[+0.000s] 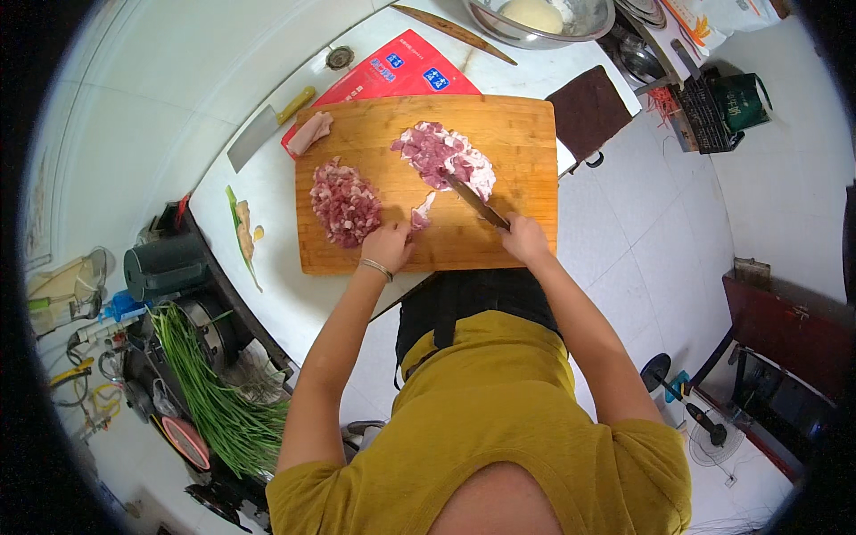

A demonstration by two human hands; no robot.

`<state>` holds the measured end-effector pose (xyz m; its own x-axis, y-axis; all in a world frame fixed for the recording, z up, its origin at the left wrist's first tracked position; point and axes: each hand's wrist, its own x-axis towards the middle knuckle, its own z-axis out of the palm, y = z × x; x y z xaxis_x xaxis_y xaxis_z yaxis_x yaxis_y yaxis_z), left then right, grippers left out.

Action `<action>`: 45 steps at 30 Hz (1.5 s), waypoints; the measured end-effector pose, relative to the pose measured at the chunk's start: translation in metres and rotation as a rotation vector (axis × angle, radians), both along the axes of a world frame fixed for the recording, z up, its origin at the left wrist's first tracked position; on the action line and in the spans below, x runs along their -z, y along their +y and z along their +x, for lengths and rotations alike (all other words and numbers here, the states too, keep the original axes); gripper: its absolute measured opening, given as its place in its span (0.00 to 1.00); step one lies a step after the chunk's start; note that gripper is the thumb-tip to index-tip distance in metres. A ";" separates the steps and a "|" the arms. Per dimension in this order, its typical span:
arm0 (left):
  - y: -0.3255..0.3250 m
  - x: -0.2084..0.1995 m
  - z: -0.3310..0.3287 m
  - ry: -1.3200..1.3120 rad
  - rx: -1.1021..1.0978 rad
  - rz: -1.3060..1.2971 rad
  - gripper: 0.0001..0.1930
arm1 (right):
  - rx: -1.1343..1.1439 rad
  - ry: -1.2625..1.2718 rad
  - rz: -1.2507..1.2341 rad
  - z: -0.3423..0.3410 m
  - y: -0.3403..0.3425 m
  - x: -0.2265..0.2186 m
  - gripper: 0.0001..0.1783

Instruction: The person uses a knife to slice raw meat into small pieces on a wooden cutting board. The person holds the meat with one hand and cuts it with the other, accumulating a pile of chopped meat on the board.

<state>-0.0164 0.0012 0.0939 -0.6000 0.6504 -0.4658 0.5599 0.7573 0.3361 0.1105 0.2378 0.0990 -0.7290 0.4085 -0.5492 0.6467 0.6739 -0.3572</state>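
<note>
Right hand (524, 239) was closed around a knife (479, 204), whose blade reached the sliced meat (430, 150) at upper centre of the frame, on the cutting board (517, 134). The left hand (389, 246) was curled beside a small meat strip (423, 212); whether it was pinched could not be told. Dicing was judged to be in hand, given the diced meat (345, 203) left of centre; next, the strip needed to be steadied, fingertips kept clear.
</note>
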 end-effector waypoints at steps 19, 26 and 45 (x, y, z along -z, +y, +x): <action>0.020 0.080 0.020 0.402 0.168 0.456 0.12 | -0.245 0.101 0.152 -0.035 -0.060 0.026 0.08; 0.027 0.061 0.027 0.413 0.042 0.317 0.11 | -0.072 0.006 0.073 -0.001 -0.046 0.030 0.10; 0.022 0.108 0.011 0.506 0.321 0.642 0.09 | -0.136 -0.028 0.060 -0.038 -0.068 0.034 0.10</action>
